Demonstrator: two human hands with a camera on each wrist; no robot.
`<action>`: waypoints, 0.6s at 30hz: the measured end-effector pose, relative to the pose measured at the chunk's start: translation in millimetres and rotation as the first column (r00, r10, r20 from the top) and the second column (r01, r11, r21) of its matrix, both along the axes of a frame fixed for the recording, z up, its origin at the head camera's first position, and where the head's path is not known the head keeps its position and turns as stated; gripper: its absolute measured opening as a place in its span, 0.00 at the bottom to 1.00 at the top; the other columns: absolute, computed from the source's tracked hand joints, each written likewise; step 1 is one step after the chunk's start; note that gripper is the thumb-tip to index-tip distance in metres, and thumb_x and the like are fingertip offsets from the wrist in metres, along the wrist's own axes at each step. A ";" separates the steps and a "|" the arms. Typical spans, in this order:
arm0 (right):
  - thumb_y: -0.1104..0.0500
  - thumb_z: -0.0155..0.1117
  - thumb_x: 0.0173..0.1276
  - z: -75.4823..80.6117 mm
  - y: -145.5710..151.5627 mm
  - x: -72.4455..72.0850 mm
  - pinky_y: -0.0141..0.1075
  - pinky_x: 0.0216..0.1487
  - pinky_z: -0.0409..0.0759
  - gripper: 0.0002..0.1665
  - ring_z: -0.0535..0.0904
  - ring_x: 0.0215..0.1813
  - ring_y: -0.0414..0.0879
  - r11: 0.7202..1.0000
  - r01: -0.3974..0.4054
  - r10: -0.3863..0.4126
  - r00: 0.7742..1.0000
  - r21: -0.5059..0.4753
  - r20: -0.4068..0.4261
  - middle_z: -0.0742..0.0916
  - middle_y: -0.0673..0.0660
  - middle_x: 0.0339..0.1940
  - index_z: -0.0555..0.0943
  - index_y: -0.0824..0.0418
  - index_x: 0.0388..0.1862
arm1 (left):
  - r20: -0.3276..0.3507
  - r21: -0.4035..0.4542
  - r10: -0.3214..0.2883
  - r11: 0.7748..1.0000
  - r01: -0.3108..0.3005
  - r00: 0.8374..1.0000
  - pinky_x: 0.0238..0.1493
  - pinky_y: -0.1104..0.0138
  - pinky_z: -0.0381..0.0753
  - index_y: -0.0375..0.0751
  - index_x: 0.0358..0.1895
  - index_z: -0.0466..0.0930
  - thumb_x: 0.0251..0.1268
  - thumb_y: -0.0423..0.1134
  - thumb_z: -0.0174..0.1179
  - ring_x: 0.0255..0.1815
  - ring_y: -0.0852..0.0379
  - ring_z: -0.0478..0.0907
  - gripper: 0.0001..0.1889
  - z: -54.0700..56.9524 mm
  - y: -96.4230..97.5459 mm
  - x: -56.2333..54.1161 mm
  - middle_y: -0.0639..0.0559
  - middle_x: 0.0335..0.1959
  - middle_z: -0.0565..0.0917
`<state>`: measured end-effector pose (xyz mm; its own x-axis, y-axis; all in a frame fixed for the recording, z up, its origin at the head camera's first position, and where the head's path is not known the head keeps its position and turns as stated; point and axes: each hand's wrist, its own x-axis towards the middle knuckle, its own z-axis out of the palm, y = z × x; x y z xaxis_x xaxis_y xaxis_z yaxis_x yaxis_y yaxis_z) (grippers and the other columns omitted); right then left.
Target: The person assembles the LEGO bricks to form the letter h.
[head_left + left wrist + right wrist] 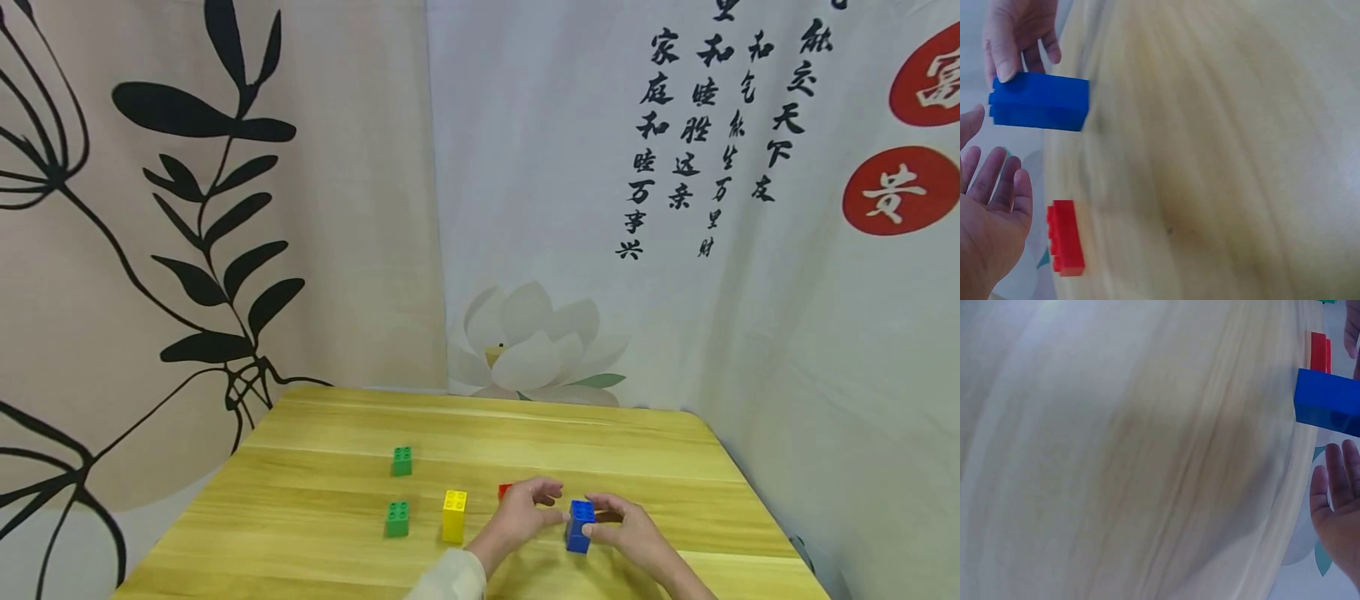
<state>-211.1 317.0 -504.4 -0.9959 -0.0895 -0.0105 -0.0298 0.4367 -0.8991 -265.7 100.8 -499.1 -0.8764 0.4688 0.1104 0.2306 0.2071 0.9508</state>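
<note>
A tall blue building block (pixel 579 528) stands upright on the table, studs facing up. My right hand (pixel 633 533) holds it from the right, with the thumb at its near side and the index finger by its top. On the block's other side is my left hand (pixel 523 515), its fingers spread and loosely bent and nothing in its grasp. In the left wrist view the left fingers (pixel 1000 184) are apart from the blue block (pixel 1040 102). A red block (pixel 1067 239) lies beyond the left hand, which covers most of it in the head view.
Left of the hands stands a tall yellow block (pixel 453 517). Two green blocks, one nearer (pixel 397 519) and one farther (pixel 402 461), are further left. A printed cloth (pixel 360 208) hangs behind the wooden table (pixel 315 500), and another pale sheet (pixel 840 350) is at the right.
</note>
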 end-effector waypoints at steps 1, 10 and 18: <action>0.53 0.72 0.65 0.3 0.5 0.0 0.50 0.49 0.81 0.38 0.77 0.57 0.60 1.000 0.006 -0.006 1.000 0.005 -0.003 0.81 0.65 0.59 0.71 0.71 0.67 | -0.009 -0.001 -0.001 1.000 0.001 1.000 0.50 0.55 0.80 0.45 0.53 0.83 0.58 0.36 0.72 0.48 0.53 0.79 0.19 1.6 -0.8 -0.7 0.54 0.47 0.85; 0.50 0.71 0.66 12.1 -1.0 -4.3 0.49 0.54 0.79 0.34 0.77 0.59 0.57 0.995 0.095 -0.093 0.994 0.039 -0.050 0.81 0.64 0.60 0.75 0.66 0.65 | -0.025 0.023 -0.035 0.999 0.035 0.999 0.53 0.53 0.79 0.45 0.57 0.81 0.61 0.39 0.71 0.51 0.50 0.78 0.21 22.2 -9.7 -5.3 0.55 0.50 0.84; 0.49 0.72 0.65 24.1 -4.3 -5.5 0.49 0.54 0.79 0.31 0.77 0.59 0.54 0.986 0.157 -0.152 0.986 0.058 -0.072 0.83 0.59 0.58 0.78 0.61 0.63 | -0.021 0.040 -0.038 0.998 0.039 0.999 0.47 0.57 0.82 0.46 0.60 0.80 0.64 0.41 0.69 0.53 0.50 0.78 0.21 37.5 -19.0 -10.7 0.52 0.53 0.82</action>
